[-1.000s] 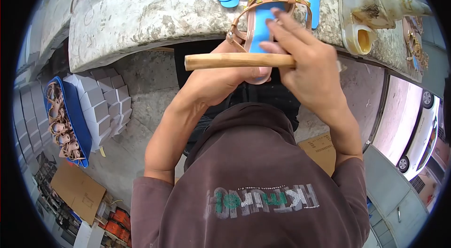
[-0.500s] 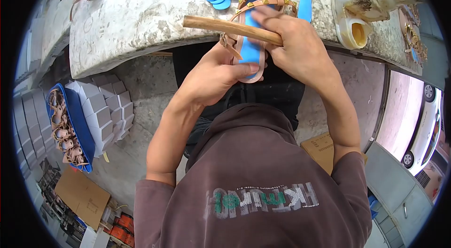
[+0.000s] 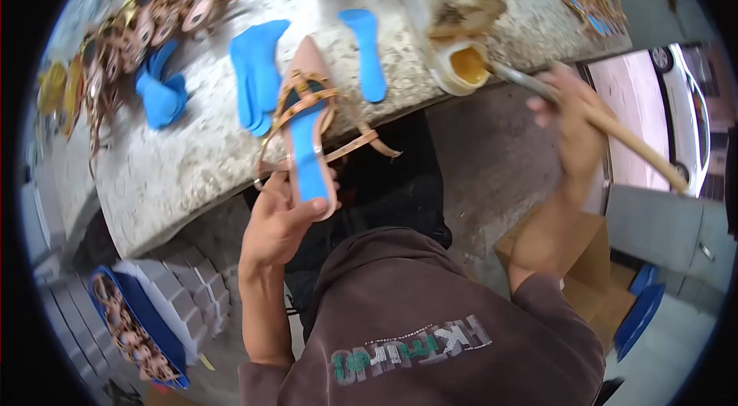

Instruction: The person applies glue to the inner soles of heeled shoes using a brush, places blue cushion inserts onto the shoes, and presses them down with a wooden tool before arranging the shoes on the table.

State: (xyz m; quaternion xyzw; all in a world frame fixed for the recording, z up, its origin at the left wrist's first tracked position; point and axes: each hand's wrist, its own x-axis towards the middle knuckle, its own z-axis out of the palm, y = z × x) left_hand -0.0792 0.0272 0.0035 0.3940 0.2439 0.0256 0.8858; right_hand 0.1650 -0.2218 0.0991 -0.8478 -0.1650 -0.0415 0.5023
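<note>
Within the left grip (image 3: 273,229), heel pinched, sits the sandal (image 3: 306,148); the right grip (image 3: 573,118) holds a stick (image 3: 638,140).

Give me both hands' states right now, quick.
Left hand: closed on the heel end of the studded sandal.
Right hand: holding the wooden-handled tool, its tip at the container's mouth.

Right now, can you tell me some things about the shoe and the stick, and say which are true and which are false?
1. The left hand holds a shoe. True.
2. The shoe's toe points towards the person. False: it points away.
3. The right hand holds a stick. True.
4. The stick touches the shoe. False: its tip is by the pot.
5. Blue soles lie on the table. True.
</note>
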